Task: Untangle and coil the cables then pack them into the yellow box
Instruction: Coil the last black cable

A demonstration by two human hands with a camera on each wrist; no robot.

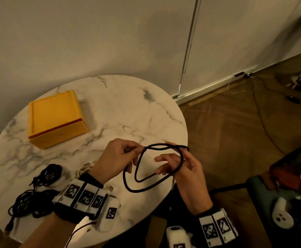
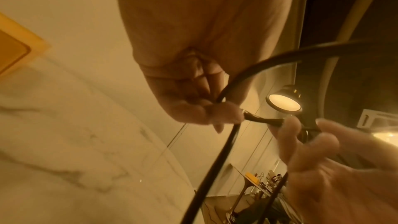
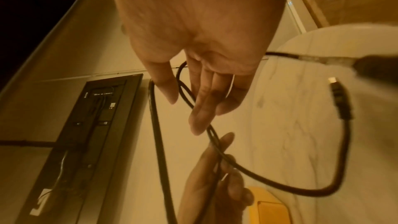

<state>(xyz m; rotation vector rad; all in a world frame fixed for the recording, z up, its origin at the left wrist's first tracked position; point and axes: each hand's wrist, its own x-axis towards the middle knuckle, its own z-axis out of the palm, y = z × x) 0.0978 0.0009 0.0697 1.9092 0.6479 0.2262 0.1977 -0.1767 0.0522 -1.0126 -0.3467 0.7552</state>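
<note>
A black cable (image 1: pixel 142 183) hangs in two loops between my hands, above the near right edge of the marble table (image 1: pixel 121 111). My left hand (image 1: pixel 137 151) pinches the cable where the loops cross; the left wrist view shows the left hand (image 2: pixel 217 113) with fingertips closed on the cable (image 2: pixel 215 164). My right hand (image 1: pixel 165 165) has its fingers nearly straight, and the loops pass over them. In the right wrist view the cable (image 3: pixel 157 142) runs behind the right hand (image 3: pixel 189 105), and its plug (image 3: pixel 339 98) dangles free. The yellow box (image 1: pixel 55 119) sits open at the far left.
Tangled black cables (image 1: pixel 29 203) and a smaller black bundle (image 1: pixel 49 174) lie on the table at the near left, with a white cable (image 1: pixel 85 167) beside my left wrist. Wooden floor (image 1: pixel 235 126) lies to the right, with a lit lamp (image 2: pixel 284 102) nearby.
</note>
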